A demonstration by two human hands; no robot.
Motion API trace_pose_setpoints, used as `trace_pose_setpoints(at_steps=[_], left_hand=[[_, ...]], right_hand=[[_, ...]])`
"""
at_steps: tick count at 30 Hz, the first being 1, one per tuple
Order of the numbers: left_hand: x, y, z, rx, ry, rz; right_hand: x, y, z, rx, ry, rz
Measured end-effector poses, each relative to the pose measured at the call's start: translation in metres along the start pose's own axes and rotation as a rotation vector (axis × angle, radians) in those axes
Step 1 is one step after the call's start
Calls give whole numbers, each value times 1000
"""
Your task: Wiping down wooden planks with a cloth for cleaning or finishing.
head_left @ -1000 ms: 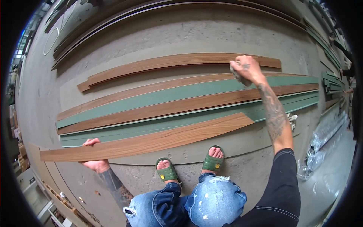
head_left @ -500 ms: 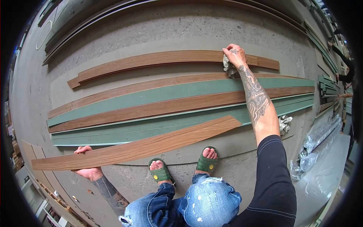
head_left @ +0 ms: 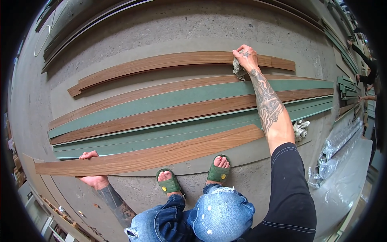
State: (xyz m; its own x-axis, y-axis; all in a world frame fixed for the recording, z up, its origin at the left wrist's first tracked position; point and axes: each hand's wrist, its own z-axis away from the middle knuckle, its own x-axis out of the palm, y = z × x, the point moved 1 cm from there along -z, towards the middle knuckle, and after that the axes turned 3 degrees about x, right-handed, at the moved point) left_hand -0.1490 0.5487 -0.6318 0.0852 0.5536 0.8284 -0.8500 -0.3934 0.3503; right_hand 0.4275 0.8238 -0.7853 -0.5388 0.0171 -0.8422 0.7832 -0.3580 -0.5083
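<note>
Fingers of the left hand curl round a brown board near its left end, tips over the far side and palm at the near side. The right hand is closed on a crumpled grey-white cloth, pinching it over the far board; whether the cloth presses on the wood cannot be told.

Compared with half a second ago, the right hand and cloth have hardly moved, but against a second ago they are further left along the far board. The brown board has slid a little to the right, and its left end has come closer to the green boards.

The brown board slants along the near edge of a grey sheet spread on the concrete floor, its left end past the sheet's left edge and its right tip overlapping the nearest green board. Between it and the far board, a brown strip and a wider green board run side by side. The far board lies toward the sheet's far edge, another brown piece showing at its left end.

A second crumpled cloth sits by the sheet's right edge. Beyond, clear plastic wrap lies bunched in long rolls, its contents unclear. Green sandals stand at the sheet's near edge.
</note>
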Motion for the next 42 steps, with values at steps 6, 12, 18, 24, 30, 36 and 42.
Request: trace_pose_setpoints(at_steps=[6, 12, 18, 24, 30, 36, 42], left_hand=[[1, 2, 5, -25, -27, 32], [2, 5, 11, -19, -36, 26], [1, 8, 16, 9, -17, 42], [2, 9, 16, 16, -10, 20], [11, 1, 22, -4, -28, 2], [3, 1, 16, -6, -15, 14], [7, 0, 18, -12, 1, 6]], right_hand=[[3, 0, -4, -22, 7, 18], [5, 4, -3, -16, 39, 10], [4, -1, 1, -36, 16, 25], [9, 9, -5, -25, 47, -19], [6, 5, -1, -25, 21, -37], [5, 8, -5, -24, 36, -24], [6, 2, -1, -22, 3, -12]])
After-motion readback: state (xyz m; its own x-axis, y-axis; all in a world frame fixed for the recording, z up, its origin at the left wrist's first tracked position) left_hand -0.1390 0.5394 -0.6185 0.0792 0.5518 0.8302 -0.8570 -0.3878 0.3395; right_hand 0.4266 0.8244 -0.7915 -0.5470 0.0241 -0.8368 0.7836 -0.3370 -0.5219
